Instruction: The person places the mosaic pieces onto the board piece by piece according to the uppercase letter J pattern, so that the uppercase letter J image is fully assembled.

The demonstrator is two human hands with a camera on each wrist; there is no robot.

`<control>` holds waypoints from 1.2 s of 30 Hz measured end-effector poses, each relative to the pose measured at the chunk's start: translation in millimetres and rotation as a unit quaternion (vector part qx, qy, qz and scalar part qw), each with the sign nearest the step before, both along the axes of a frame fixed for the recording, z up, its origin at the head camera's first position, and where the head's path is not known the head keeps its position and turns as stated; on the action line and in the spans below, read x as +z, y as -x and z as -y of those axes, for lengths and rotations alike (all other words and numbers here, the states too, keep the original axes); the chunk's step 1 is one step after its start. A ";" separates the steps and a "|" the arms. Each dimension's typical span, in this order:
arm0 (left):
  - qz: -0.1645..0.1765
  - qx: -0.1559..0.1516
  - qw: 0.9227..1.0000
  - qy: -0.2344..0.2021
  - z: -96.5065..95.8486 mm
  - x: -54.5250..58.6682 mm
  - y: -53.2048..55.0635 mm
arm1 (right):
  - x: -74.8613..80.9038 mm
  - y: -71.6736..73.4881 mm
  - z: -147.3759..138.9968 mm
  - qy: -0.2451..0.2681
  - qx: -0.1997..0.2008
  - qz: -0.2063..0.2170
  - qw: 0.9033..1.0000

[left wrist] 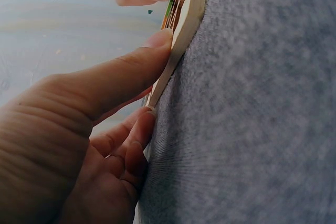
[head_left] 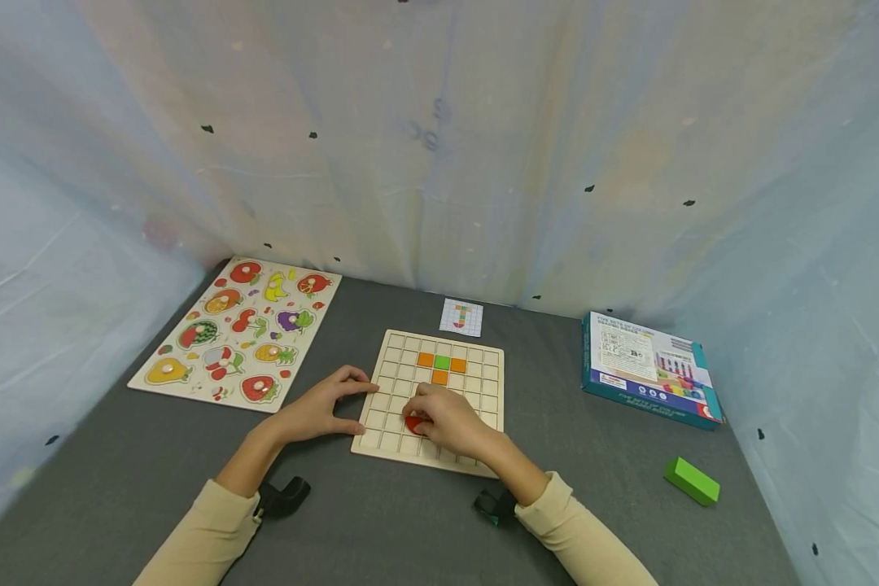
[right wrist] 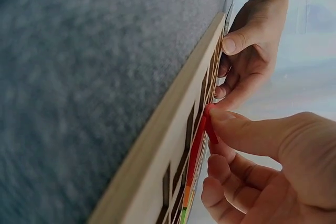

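A square wooden grid board [head_left: 390, 440] lies on the table. My left hand [head_left: 317, 411] rests at its left edge, thumb and fingertips touching the wood in the left wrist view [left wrist: 105, 98]. Over the board's near half, my right hand [head_left: 448, 419] pinches a small flat red piece [right wrist: 212, 129] between thumb and fingers, tilted at the grid. Another red piece [right wrist: 195, 153] lies low against the board beside it. Orange squares [head_left: 457, 365] and a green square [head_left: 442, 362] sit in the far cells. The right hand hides part of the grid.
Behind the board lies a small pattern card [head_left: 461, 317]. A fruit puzzle board [head_left: 220, 358] is at the left. On the right are a blue box [head_left: 652, 370] and a green block [head_left: 692, 481]. A pale sheet [head_left: 439, 163] hangs behind the grey table [head_left: 381, 529].
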State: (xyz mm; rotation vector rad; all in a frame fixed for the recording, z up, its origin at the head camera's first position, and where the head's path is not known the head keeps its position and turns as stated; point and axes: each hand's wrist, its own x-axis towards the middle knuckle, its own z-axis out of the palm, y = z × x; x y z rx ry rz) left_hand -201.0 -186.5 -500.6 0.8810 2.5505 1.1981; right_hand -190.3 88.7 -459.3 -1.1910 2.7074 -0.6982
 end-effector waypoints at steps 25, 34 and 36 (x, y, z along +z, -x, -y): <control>-0.002 0.002 1.000 0.001 0.4 -2.0 0.2 | -0.3 -0.3 0.4 -0.017 -0.003 -0.001 1.000; -0.004 0.002 1.000 0.001 0.5 -2.2 0.8 | -1.1 0.5 0.7 -0.015 -0.003 -0.005 1.000; -0.005 0.002 1.000 0.000 0.6 -2.3 0.9 | -1.8 1.0 0.4 -0.014 -0.002 -0.006 1.000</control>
